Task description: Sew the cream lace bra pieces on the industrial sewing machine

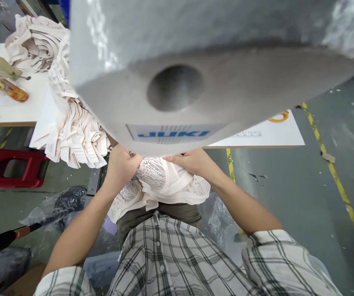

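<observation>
A cream lace bra [153, 174] drapes from the table's front edge down over the lap, its cups and bands partly folded together. At its left side my left hand [123, 165] is closed, pinching the fabric's upper edge. My right hand [193, 163] grips the same upper edge on the other side, its thumb stretched along the cloth. Above both hands, the grey sewing machine head [241, 86] with blue JUKI lettering covers the fingertips, and the needle area is hidden behind it.
A stack of cream bras [78, 137] hangs over the table's front edge at left, near my left hand. Further left lie an orange drink bottle [13, 89] and more piled fabric [38, 45]. A red stool [13, 166] stands below. Orange tape [279, 118] lies on the white tabletop [292, 133] at right.
</observation>
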### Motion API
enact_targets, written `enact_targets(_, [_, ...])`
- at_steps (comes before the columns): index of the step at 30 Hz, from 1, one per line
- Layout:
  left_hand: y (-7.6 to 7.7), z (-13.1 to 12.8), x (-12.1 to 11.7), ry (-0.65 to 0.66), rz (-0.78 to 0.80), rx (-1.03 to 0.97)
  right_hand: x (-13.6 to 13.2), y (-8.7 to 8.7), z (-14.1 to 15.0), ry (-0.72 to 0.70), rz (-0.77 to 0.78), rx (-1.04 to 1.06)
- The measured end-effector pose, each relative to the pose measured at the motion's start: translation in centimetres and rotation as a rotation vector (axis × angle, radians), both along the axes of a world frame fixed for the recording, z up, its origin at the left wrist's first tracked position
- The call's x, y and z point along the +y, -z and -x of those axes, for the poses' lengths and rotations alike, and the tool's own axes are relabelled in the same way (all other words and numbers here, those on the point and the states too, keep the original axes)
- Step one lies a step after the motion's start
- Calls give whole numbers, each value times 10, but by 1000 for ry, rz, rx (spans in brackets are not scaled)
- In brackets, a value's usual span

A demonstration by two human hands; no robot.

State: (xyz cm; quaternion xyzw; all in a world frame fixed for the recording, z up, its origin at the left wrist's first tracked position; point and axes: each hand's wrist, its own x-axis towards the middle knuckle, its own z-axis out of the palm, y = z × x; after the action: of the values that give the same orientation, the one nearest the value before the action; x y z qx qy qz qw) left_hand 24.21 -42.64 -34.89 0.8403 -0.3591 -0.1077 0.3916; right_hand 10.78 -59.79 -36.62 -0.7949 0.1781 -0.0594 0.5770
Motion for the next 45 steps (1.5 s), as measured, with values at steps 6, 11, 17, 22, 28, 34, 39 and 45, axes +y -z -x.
enact_targets(6, [0,0,9,-33,-9,93,2,15,7,12,-58,-9])
enact_targets(11, [36,9,32,-134,189,172,0,31,24,29,-73,-21])
enact_targets(17, [101,55,69,-12,197,131,0,34,44,66,-84,-32])
enact_targets(22, [138,97,73,80,109,-19,0,39,57,97,-97,-22])
enact_targets(28, [174,109,63,7,11,-57,4,47,67,115,-130,-27])
enact_targets(34, [169,69,86,6,-32,-76,6,40,75,90,-21,-55])
enact_targets(39, [138,67,97,-49,118,-317,-31,33,133,228,150,150])
enact_targets(45, [143,113,64,373,-178,-205,-75,52,187,144,546,648])
